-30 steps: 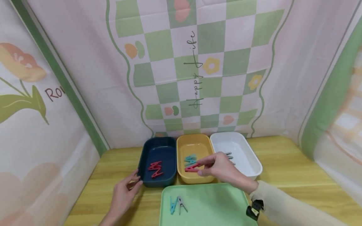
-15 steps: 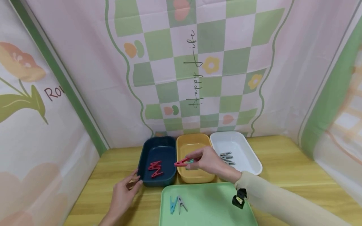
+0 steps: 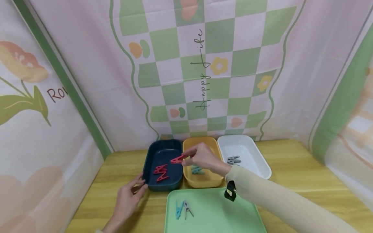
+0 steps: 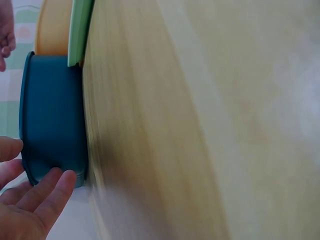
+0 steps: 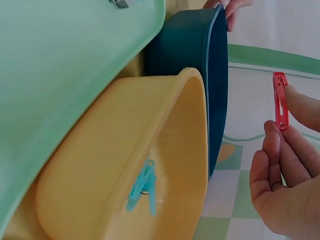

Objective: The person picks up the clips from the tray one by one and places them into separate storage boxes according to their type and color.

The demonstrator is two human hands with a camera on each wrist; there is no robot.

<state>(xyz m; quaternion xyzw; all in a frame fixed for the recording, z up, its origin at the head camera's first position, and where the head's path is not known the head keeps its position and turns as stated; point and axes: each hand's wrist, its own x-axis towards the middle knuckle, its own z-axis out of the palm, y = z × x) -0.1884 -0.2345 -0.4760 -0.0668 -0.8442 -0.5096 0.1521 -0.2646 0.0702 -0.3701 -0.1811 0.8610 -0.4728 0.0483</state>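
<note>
My right hand [image 3: 204, 158] pinches a red clothespin [image 3: 177, 159] between thumb and fingertips, over the right rim of the navy bin [image 3: 175, 185]. Two-ended and slim, the red clothespin [image 5: 281, 100] points away from the fingers in the right wrist view. Inside the navy bin lie several red clothespins [image 3: 161, 169]. My left hand [image 3: 126, 197] touches the bin's near left corner, its fingers [image 4: 59, 192] fairly straight against the outer wall. A blue clothespin [image 3: 178, 211] and a grey clothespin [image 3: 187, 207] lie on the green tray [image 3: 221, 213].
Right of the navy bin stands a yellow bin [image 3: 201, 183] with teal clothespins [image 3: 197, 170]. A white bin [image 3: 263, 168] beside it holds grey clothespins [image 3: 234, 160]. All stand on a wooden table [image 3: 288, 165] before a patterned curtain [image 3: 218, 90].
My right hand has carried the red clothespin leftward from above the yellow bin to the navy bin's right edge, and slightly up in view. The left hand has stayed at the bin's corner.
</note>
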